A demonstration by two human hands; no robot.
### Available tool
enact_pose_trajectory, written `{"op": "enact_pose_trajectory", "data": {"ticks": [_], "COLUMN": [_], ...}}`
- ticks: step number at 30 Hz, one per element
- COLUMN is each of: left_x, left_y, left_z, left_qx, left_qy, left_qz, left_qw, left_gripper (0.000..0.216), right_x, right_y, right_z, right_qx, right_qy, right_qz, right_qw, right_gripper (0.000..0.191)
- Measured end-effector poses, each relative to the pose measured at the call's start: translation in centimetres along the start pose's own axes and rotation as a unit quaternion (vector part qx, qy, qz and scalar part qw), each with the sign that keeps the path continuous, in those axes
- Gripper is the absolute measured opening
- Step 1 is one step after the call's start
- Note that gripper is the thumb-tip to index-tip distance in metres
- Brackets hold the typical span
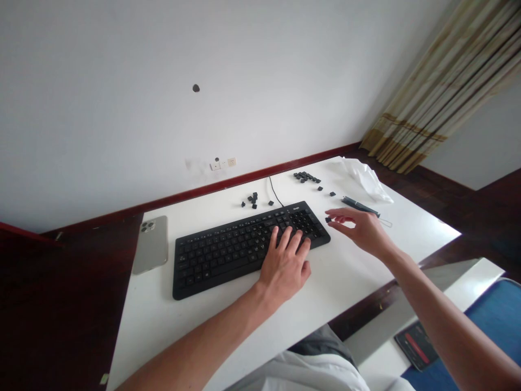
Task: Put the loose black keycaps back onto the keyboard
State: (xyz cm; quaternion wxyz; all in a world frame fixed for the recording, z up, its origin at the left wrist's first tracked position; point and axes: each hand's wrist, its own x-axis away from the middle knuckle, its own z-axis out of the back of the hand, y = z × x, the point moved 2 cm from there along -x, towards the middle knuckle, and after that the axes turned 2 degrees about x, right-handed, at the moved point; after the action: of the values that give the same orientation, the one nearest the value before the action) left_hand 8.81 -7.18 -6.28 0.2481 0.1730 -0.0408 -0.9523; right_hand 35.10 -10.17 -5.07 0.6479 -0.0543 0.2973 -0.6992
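Observation:
A black keyboard (228,252) lies slantwise on the white table. My left hand (283,263) rests on its right part, fingers spread over the keys, with some keys hidden beneath. Just off the keyboard's right end, my right hand (360,228) pinches a small black keycap (328,220) between thumb and fingertips. Several loose keycaps (307,177) sit in a cluster behind the keyboard at the right. Another small group of keycaps (254,200) is scattered behind its middle. Past my right hand lies a dark, narrow tool or strap (358,206), partly covered by the hand.
A phone (157,244) lies face down at the table's left end. White plastic or cloth (368,179) is crumpled at the back right. The keyboard cable (275,191) runs off the back edge. Beside the table stands a white bench (459,282) near a blue seat (496,320).

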Motion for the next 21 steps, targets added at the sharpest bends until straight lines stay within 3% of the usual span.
{"op": "enact_pose_trajectory", "data": {"ticks": [7,21], "left_x": [0.3,0.4], "left_y": [0.0,-0.1], "left_z": [-0.2,-0.1], "left_qx": [0.009,0.002], "left_qy": [0.008,0.001], "left_qz": [-0.001,-0.003], "left_qw": [1.000,1.000], "left_gripper": [0.051,0.051], "right_x": [-1.1,-1.3], "right_y": [-4.5,-4.4], "right_z": [-1.4,-2.1], "right_qx": [-0.025,0.028], "right_qy": [-0.086,-0.101], "right_qz": [0.078,0.172], "right_qw": [0.993,0.980], "right_gripper": [0.019,0.017]}}
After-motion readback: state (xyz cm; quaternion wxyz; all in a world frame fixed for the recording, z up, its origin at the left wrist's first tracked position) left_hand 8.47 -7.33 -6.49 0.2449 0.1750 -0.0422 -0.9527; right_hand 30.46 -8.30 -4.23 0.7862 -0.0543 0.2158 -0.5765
